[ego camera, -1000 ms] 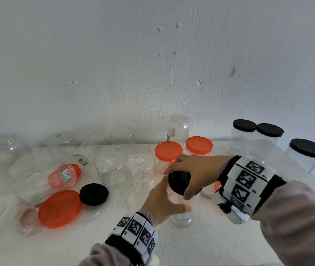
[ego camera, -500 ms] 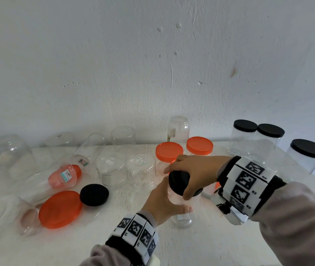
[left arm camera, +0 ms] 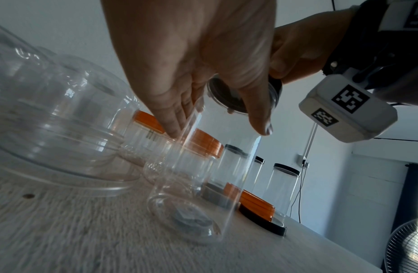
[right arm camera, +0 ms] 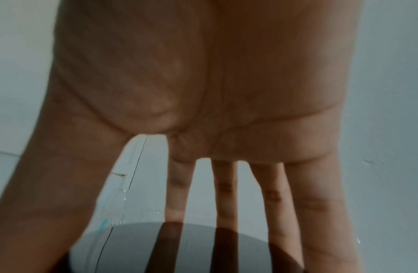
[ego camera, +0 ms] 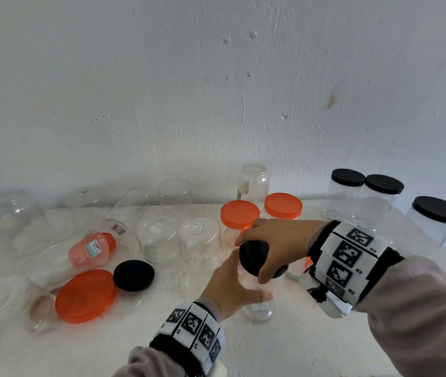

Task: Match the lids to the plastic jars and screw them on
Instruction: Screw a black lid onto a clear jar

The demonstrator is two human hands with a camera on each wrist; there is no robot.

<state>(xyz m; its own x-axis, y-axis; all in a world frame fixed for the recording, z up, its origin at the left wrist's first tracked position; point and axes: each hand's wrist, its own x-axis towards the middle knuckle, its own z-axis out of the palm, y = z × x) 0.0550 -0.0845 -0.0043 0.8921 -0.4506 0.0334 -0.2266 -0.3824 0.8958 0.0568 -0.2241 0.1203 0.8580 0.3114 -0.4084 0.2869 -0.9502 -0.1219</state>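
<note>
Seemingly unmoved: black lid (ego camera: 254,257) atop jar (ego camera: 257,308)

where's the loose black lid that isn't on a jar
In the head view, the loose black lid lies flat on the table's left half, touching the big orange lid.

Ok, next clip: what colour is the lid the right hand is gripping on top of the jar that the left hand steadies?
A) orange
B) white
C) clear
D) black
D: the right hand grips a black lid on the mouth of the clear jar, which the left hand holds by its side; the orange lids sit elsewhere on the table.
</note>
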